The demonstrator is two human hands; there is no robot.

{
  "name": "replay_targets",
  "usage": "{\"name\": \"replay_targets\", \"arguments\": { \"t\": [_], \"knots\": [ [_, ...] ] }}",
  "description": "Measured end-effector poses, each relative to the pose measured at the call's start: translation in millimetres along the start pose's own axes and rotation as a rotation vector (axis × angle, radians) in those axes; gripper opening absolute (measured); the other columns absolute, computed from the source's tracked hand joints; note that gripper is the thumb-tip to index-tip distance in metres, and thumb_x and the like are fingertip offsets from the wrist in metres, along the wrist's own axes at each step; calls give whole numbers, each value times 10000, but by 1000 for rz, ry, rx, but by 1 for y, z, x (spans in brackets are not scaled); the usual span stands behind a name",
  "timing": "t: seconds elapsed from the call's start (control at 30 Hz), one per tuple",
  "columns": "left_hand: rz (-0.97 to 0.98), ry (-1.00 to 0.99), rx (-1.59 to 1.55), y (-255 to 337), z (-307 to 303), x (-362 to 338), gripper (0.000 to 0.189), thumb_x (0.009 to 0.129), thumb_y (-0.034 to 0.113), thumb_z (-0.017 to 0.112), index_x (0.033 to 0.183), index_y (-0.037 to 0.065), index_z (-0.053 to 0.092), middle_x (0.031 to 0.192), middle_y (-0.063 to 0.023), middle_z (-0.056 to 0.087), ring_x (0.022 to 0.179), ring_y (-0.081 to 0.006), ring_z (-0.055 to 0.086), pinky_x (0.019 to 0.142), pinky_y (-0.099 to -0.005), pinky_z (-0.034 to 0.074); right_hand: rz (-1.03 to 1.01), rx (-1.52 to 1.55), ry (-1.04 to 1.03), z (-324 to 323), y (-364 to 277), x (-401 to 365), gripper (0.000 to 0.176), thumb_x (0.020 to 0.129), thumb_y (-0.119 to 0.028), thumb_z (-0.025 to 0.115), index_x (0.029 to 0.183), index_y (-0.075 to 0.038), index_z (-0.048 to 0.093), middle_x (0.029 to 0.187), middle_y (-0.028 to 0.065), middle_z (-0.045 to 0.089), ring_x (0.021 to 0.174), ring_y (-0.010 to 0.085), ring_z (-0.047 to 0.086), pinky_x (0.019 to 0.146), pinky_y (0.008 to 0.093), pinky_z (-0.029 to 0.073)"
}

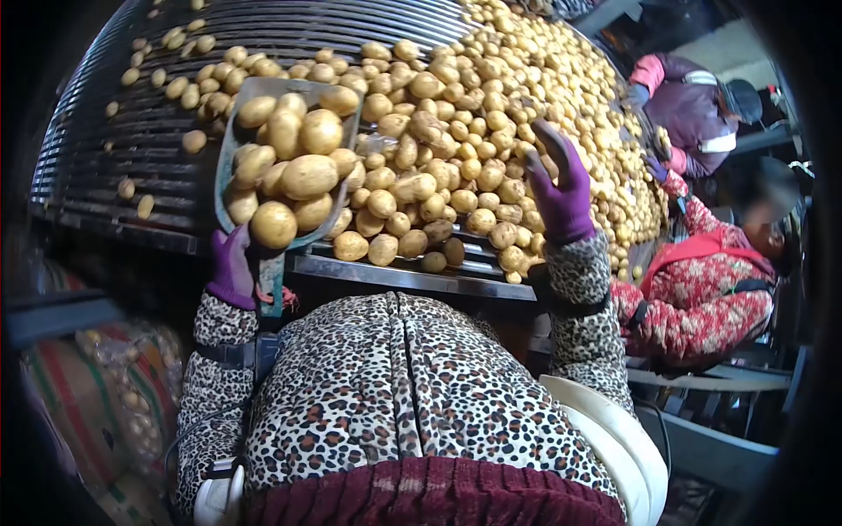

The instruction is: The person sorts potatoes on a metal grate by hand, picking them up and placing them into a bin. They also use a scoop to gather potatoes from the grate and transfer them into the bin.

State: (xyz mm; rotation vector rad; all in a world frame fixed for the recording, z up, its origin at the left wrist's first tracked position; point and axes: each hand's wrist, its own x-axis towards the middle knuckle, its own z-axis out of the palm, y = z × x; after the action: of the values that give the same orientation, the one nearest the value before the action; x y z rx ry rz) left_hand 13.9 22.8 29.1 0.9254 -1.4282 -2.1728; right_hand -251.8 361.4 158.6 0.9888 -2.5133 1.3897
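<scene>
My left hand (231,270), in a purple glove, is at the near end of a greenish-grey scoop (224,162). It grips the scoop there, with most of its fingers hidden beneath. Larger potatoes (309,175) fill the scoop, and its handle (273,285) points toward my body. My right hand (560,188), gloved in purple with grey fingertips, is raised over the potato pile (474,131). Its fingers are spread and curved, and nothing shows between them.
A slatted metal conveyor (88,167) carries loose potatoes on the left. Its metal front edge (412,279) runs before my body. Two people work on the right, one in a dark vest (688,110), one in red patterned sleeves (702,307). A striped sack (79,394) stands lower left.
</scene>
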Motion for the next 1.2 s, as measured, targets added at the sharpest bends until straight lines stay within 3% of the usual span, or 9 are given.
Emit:
{"name": "replay_targets", "arguments": {
  "t": [0.07, 0.27, 0.4, 0.63, 0.83, 0.97, 1.07, 1.1, 1.2],
  "knots": [
    [58, 49, 99, -20, -20, 8, 310, 976, 169, 459, 1190, -26, 569, 1118, -110, 640, 998, -191, 654, 849, -334, 549, 73, -39, -41, -25, 41, -42, 385, 891, -70, 636, 1264, 0, 566, 1220, 123, 629, 1163, 186, 578, 993, 320, 448],
    [47, -130, 74, 8, -5, -1, 277, 991, 149, 449, 1164, -14, 592, 1108, -94, 628, 994, -171, 638, 855, -332, 545, 364, -81, -277, -19, 72, -123, 360, 849, -170, 696, 1183, -52, 631, 1103, 122, 663, 1018, 250, 651, 887, 343, 512],
    [66, -135, 171, -1, -19, 2, 294, 999, 152, 428, 1188, -19, 576, 1143, -107, 616, 1028, -183, 629, 879, -339, 542, -183, -528, -383, 12, 70, -102, 387, 767, -159, 706, 1137, -78, 627, 1084, 106, 656, 965, 277, 637, 859, 386, 509],
    [47, 3, 89, -15, -25, 7, 282, 976, 216, 514, 1127, -22, 521, 1060, -76, 588, 1038, -164, 589, 917, -325, 484, -38, -844, -656, 42, 59, -78, 179, 827, -252, 597, 990, -180, 614, 931, 101, 573, 820, 291, 633, 686, 459, 480],
    [-6, 40, 13, -25, -21, 9, 301, 917, 200, 592, 1106, -9, 486, 1012, -90, 602, 905, -140, 583, 798, -302, 497, -244, -941, -624, 55, 81, -87, 147, 852, -240, 563, 982, -174, 580, 917, 100, 565, 780, 289, 628, 634, 456, 474],
    [-24, 44, 26, -5, -1, -5, 314, 903, 203, 624, 1078, -1, 462, 970, -70, 587, 862, -131, 571, 773, -294, 494, -49, -846, -688, 49, 66, -73, 180, 842, -254, 594, 987, -150, 573, 977, 109, 587, 864, 305, 626, 687, 464, 492],
    [7, 43, 267, -12, -7, -1, 283, 971, 168, 474, 1111, -32, 617, 1054, -82, 594, 997, -158, 612, 868, -305, 509, 35, -582, -478, 41, 61, -61, 228, 745, -164, 699, 923, -107, 569, 908, 132, 573, 835, 333, 603, 679, 436, 502],
    [23, 74, 67, -14, 0, -1, 303, 883, 207, 670, 977, 31, 441, 869, -21, 529, 781, -94, 510, 710, -274, 468, -13, -471, -398, 38, 58, -53, 250, 705, -114, 732, 884, -93, 559, 855, 136, 568, 813, 340, 599, 686, 418, 505],
    [-44, 23, 40, -15, -5, 3, 299, 887, 208, 668, 971, 28, 445, 874, -30, 534, 781, -95, 513, 707, -266, 464, 94, -232, -454, 45, 12, -3, 348, 725, -190, 773, 987, -94, 565, 952, 128, 576, 901, 338, 608, 743, 425, 503]
  ]
}}
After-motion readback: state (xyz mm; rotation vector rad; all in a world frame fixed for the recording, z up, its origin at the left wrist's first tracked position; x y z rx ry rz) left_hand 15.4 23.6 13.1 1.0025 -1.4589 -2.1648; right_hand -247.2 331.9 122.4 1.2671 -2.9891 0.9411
